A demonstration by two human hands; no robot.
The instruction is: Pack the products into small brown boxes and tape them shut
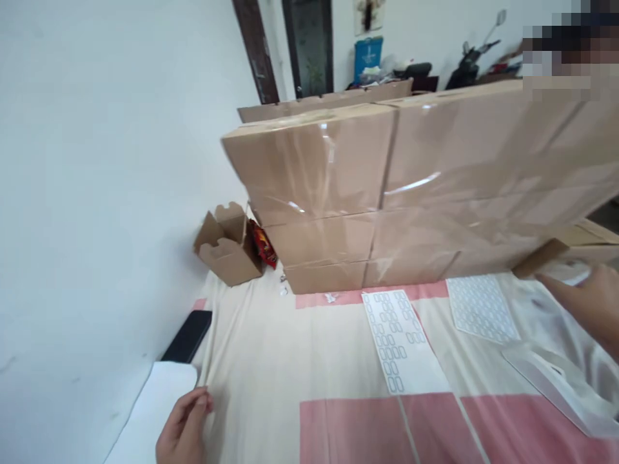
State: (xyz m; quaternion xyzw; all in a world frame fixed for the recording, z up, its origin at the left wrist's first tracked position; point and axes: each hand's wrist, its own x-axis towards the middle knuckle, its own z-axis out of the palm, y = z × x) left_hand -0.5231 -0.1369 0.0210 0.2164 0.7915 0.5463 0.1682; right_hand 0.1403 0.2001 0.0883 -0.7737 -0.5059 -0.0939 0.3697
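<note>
My left hand is over the cream cloth at the lower left, thumb and fingers closed together; I see nothing between them. A white sheet lies beside it and a black phone-like slab just beyond. At the right edge, my right hand grips a blurred whitish item at the mouth of an open cardboard box. Nearby are a sheet with rows of small stickers and a clear plastic bag or wrapper. Another sticker sheet, partly peeled, lies at centre right.
A wall of taped cardboard cartons rises behind the cloth. At left stand a small open carton and a red packet, near the white wall. Another person is partly visible at the upper right.
</note>
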